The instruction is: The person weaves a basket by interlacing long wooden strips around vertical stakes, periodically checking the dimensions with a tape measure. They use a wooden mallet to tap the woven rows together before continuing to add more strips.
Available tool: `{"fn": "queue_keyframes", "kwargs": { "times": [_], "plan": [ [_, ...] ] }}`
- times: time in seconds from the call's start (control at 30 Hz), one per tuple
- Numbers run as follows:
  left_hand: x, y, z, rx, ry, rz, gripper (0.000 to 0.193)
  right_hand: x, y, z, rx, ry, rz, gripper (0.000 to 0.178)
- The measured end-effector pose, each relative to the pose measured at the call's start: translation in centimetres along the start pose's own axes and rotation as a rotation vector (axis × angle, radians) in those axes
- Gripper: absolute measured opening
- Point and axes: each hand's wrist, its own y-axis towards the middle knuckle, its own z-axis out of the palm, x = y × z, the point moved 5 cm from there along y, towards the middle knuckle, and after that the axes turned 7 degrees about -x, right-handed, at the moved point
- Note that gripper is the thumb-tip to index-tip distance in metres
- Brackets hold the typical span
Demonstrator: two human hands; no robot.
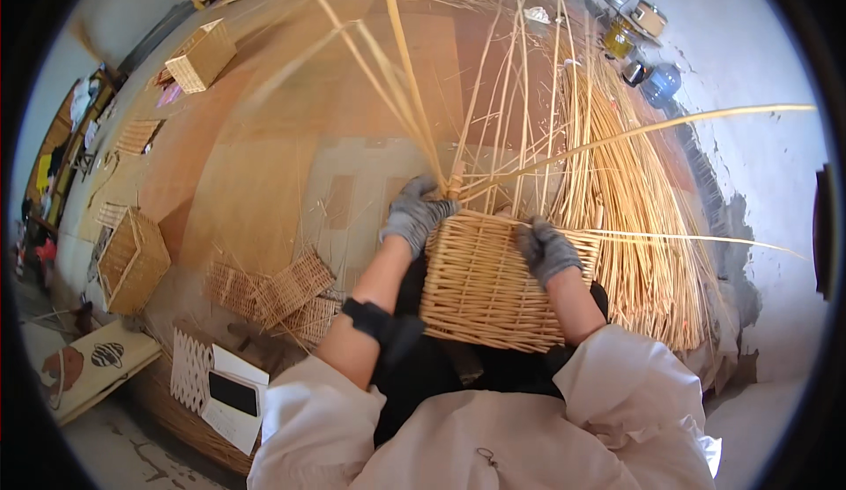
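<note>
A half-woven wicker basket (485, 287) rests in my lap, its closely woven side facing me. Long pale rods (408, 58) rise from its far edge and fan outward; those at the upper left are blurred. My left hand (414, 217), in a grey glove, grips the basket's far left corner, where several rods come together. Over the far edge, toward the right, curl the fingers of my gloved right hand (548, 250); its fingertips are partly hidden. One long rod (705, 116) sweeps from the corner toward the upper right.
A large bundle of loose rods (639, 261) lies on the floor at right, near the wall. Woven panels (295, 287) lie to the left. Two box-shaped baskets (132, 261) (201, 56) stand farther left. A phone (233, 394) sits at lower left; a blue water jug (661, 84) stands far right.
</note>
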Motion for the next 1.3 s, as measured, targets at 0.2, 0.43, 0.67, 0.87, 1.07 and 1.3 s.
{"fn": "queue_keyframes", "kwargs": {
  "times": [0.2, 0.43, 0.67, 0.87, 1.07, 1.3],
  "plan": [
    [-0.6, 3.0, 2.4, 0.449, 0.133, -0.199, 0.044, 5.5, -0.7, -2.5, -0.136, -0.313, -0.248, 0.02],
    [3.3, 4.4, 2.7, 0.3, 0.207, -0.142, 0.039, 10.8, 5.1, 11.7, 0.496, -0.844, -0.814, 0.023],
    [4.8, 5.2, 2.5, 0.154, 0.036, -0.202, 0.041, 7.9, 13.3, 17.1, 0.135, -1.44, -0.766, 0.035],
    [4.4, 4.4, 3.0, 0.208, 0.401, -0.198, 0.04, 8.8, 1.9, 6.5, 0.725, 0.207, -0.633, 0.019],
    [-5.3, -6.9, -0.7, -0.727, 0.142, 0.414, 0.035, 4.4, 2.0, -0.5, 0.207, 0.128, -0.675, 0.017],
    [-6.4, 0.5, 9.1, -0.048, 1.122, -0.079, 0.039, 5.3, 3.0, -0.6, 0.133, 0.334, -0.53, 0.014]
  ]
}}
